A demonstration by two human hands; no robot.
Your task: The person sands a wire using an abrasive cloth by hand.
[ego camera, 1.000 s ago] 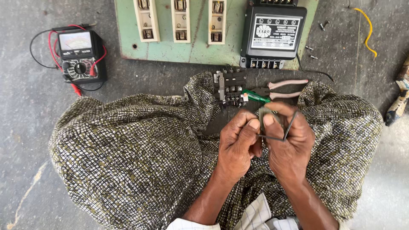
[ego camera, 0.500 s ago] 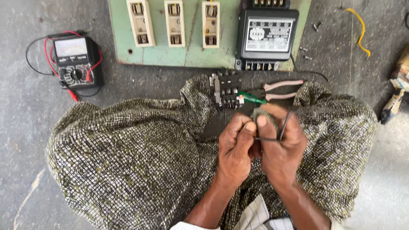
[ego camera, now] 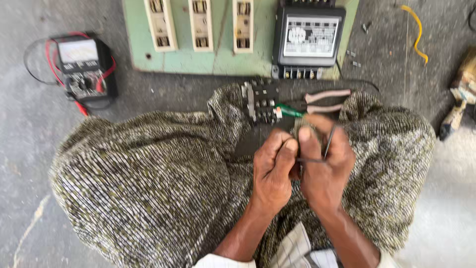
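Two hands: left hand (ego camera: 271, 171) and right hand (ego camera: 323, 166) closed on small grey part (ego camera: 301, 130) with bent wire (ego camera: 325, 149), over lap.
Risk: wire might slip; grip looked cramped.

A white rectangular label (ego camera: 308, 36) fronts the black meter box (ego camera: 307, 63); the multimeter (ego camera: 83, 69) shows a pale screen (ego camera: 77, 50).

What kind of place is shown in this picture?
Probably an informal electrical repair spot on a concrete floor: an analogue multimeter, a green board with fuse holders and a black meter box, and pliers.
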